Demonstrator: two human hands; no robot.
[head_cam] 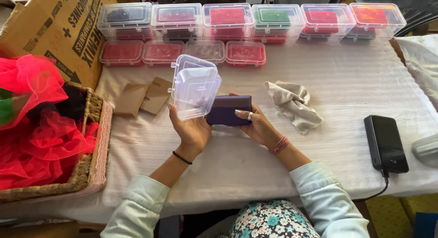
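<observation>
My left hand point(190, 130) grips a clear plastic hinged box point(195, 88), held upright with its lid swung open. My right hand point(258, 124), with a ring on one finger, holds a dark purple rectangular block point(228, 109) next to the box's lower edge. Both hands hover above the white cloth-covered table point(346, 83), just in front of my body.
Rows of clear lidded boxes point(228, 21) with red, green and dark contents line the table's far side. A crumpled beige cloth point(294, 103), two brown cardboard pieces point(143, 97), a black device with cable point(385, 142), a wicker basket point(93, 142) of red netting and a cardboard carton point(54, 28) surround me.
</observation>
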